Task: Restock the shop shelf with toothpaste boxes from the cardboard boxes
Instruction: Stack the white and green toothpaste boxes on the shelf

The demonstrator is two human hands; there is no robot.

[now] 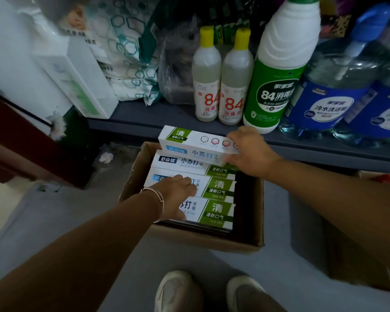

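Note:
An open cardboard box (203,238) stands on the floor below the dark shelf (144,113). Several white-and-green toothpaste boxes (216,188) lie stacked inside it. My right hand (250,152) grips the right end of one toothpaste box (194,143), lifted above the stack near the shelf's front edge. My left hand (180,194), a bangle on its wrist, rests fingers down on the toothpaste boxes in the carton; whether it grips one is unclear. Another white-and-green box (81,79) leans at the shelf's left end.
On the shelf stand two yellow-capped disinfectant bottles (221,86), a tall green-labelled bottle (277,70), blue detergent jugs (338,95) and wrapped packs (126,52). A second cardboard box (338,251) sits at my right. My shoes (207,291) are on the grey floor.

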